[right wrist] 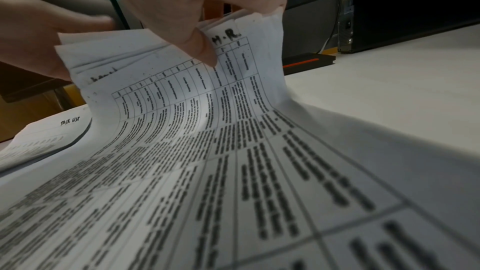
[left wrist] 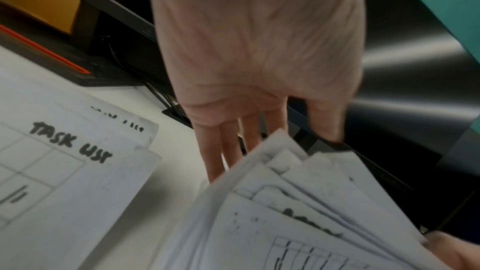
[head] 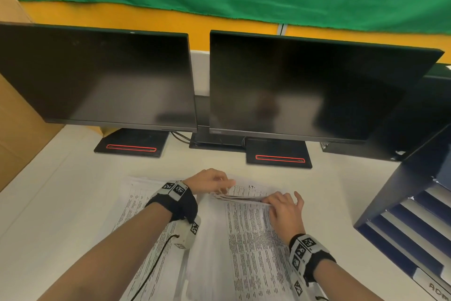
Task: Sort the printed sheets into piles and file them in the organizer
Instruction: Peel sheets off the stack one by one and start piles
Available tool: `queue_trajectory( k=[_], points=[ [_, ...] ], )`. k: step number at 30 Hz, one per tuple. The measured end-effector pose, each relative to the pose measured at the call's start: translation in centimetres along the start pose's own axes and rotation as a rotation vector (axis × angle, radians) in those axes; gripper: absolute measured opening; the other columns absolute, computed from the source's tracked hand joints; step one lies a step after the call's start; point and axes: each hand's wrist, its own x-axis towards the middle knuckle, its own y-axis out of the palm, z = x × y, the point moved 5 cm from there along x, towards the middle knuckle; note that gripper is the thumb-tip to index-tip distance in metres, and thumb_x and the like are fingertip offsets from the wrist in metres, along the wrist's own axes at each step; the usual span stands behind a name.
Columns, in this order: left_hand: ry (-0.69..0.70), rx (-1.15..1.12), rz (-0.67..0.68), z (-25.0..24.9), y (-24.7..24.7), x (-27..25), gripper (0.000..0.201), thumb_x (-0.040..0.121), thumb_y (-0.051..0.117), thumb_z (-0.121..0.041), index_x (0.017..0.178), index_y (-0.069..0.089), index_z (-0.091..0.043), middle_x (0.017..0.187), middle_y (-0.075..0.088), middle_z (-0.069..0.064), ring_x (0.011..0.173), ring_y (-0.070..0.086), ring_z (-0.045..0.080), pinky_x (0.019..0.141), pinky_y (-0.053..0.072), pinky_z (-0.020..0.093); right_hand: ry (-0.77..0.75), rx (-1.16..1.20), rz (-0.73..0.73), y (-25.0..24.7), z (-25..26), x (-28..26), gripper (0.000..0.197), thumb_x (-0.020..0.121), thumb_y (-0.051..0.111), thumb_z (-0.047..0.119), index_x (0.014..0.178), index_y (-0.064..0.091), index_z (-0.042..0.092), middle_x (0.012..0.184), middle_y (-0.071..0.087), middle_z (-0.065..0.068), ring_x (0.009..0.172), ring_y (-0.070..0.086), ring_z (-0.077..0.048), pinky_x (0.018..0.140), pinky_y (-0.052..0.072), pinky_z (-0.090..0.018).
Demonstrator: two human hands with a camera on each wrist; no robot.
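On white desk (head: 73, 191), hands (head: 284, 208) curl thin printed sheets (right wrist: 182, 93).

Two piles of sheets (head: 251, 239) lie before the monitors (head: 305, 88), organizer (head: 415, 215) at right.

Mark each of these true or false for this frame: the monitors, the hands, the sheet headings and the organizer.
1. Both monitors are dark. True.
2. The right hand lies flat on the desk, away from the paper. False: it pinches the lifted far edge of the sheets.
3. A sheet in the left pile is headed "TASK LIST". True.
4. The organizer stands on the person's left. False: it stands on their right.
5. The left hand holds a pen. False: its fingers are at the fanned sheet edges.
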Motion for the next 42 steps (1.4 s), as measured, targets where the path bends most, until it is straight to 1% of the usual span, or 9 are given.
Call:
queue_trajectory(
  k=[3, 6, 12, 16, 21, 26, 29, 32, 42],
  points=[
    [-0.078, 0.224, -0.126, 0.4, -0.3, 1.3, 0.031, 0.1, 0.038, -0.023, 0.125, 0.054, -0.014, 0.126, 0.05, 0.008, 0.114, 0.052, 0.025, 0.099, 0.044, 0.032, -0.034, -0.026, -0.044, -0.7, 0.4, -0.2, 0.036, 0.065, 0.074, 0.002, 0.081, 0.067, 0.034, 0.077, 0.065, 0.018, 0.078, 0.056, -0.016, 0.101, 0.014, -0.043],
    [-0.098, 0.468, -0.076, 0.8, 0.7, 2.0, 0.043, 0.092, 0.048, -0.009, 0.134, 0.047, -0.018, 0.134, 0.041, 0.004, 0.117, 0.05, 0.025, 0.101, 0.043, 0.034, -0.126, -0.076, -0.031, -1.1, 0.8, -0.2, 0.041, 0.06, 0.078, 0.006, 0.085, 0.067, 0.037, 0.075, 0.066, 0.02, 0.084, 0.055, -0.017, 0.104, 0.011, -0.053],
    [0.035, 0.742, -0.269, -0.3, 0.7, 1.6, 0.025, 0.089, 0.052, -0.026, 0.112, 0.058, -0.019, 0.112, 0.053, 0.002, 0.106, 0.045, 0.02, 0.083, 0.044, 0.031, -0.131, -0.203, 0.073, -0.8, 0.8, 0.0, 0.04, 0.058, 0.08, 0.01, 0.085, 0.068, 0.037, 0.078, 0.067, 0.019, 0.102, 0.054, -0.022, 0.106, 0.003, -0.063],
    [0.134, 0.513, -0.179, -0.4, 1.2, 1.0, 0.014, 0.09, 0.052, -0.023, 0.091, 0.063, -0.015, 0.098, 0.062, 0.001, 0.09, 0.053, 0.018, 0.07, 0.038, 0.023, -0.149, -0.179, 0.138, -0.4, 0.9, 0.3, 0.046, 0.059, 0.078, 0.007, 0.092, 0.067, 0.037, 0.086, 0.068, 0.013, 0.105, 0.057, -0.024, 0.107, 0.005, -0.062],
    [0.147, 0.211, -0.03, 0.3, 1.4, 0.2, 0.008, 0.091, 0.058, -0.025, 0.088, 0.064, -0.02, 0.115, 0.065, -0.003, 0.095, 0.057, 0.012, 0.065, 0.035, 0.008, -0.109, -0.023, 0.139, -0.2, 0.7, 0.6, 0.034, 0.076, 0.065, 0.008, 0.1, 0.065, 0.032, 0.087, 0.059, 0.004, 0.093, 0.059, -0.017, 0.113, -0.006, -0.05],
    [0.008, 0.083, -0.102, 0.3, 0.6, 0.8, 0.03, 0.096, 0.044, -0.039, 0.085, 0.063, -0.018, 0.099, 0.066, 0.005, 0.096, 0.06, 0.022, 0.083, 0.045, 0.03, -0.103, 0.033, 0.139, -0.1, 0.6, 0.2, 0.029, 0.078, 0.063, 0.002, 0.098, 0.064, 0.024, 0.085, 0.05, 0.005, 0.083, 0.052, -0.011, 0.114, 0.016, -0.046],
    [-0.05, 0.185, -0.219, 0.2, 0.4, 1.7, 0.023, 0.097, 0.041, -0.024, 0.113, 0.055, -0.015, 0.115, 0.052, 0.009, 0.105, 0.058, 0.027, 0.081, 0.046, 0.028, -0.082, 0.134, 0.128, -0.6, 0.7, 0.0, 0.033, 0.076, 0.064, -0.002, 0.097, 0.064, 0.024, 0.086, 0.041, 0.005, 0.081, 0.039, -0.009, 0.08, 0.051, -0.038],
    [-0.1, 0.326, -0.097, 0.0, 1.2, 2.4, 0.046, 0.091, 0.052, -0.017, 0.136, 0.04, -0.016, 0.133, 0.039, 0.007, 0.117, 0.05, 0.028, 0.089, 0.048, 0.029, -0.03, 0.163, 0.189, -0.7, 0.8, -0.2, 0.032, 0.08, 0.064, 0.007, 0.101, 0.062, 0.031, 0.096, 0.037, 0.005, 0.082, 0.045, -0.011, 0.07, 0.05, -0.024],
    [0.041, 0.744, -0.373, -1.3, 1.4, 1.1, 0.018, 0.091, 0.05, -0.016, 0.107, 0.06, -0.015, 0.105, 0.059, 0.005, 0.096, 0.05, 0.02, 0.077, 0.046, 0.03, -0.076, 0.1, 0.125, 0.3, 0.1, -0.2, 0.035, 0.078, 0.067, 0.004, 0.103, 0.064, 0.028, 0.093, 0.055, 0.005, 0.093, 0.048, -0.019, 0.087, 0.042, -0.027]
  ],
)
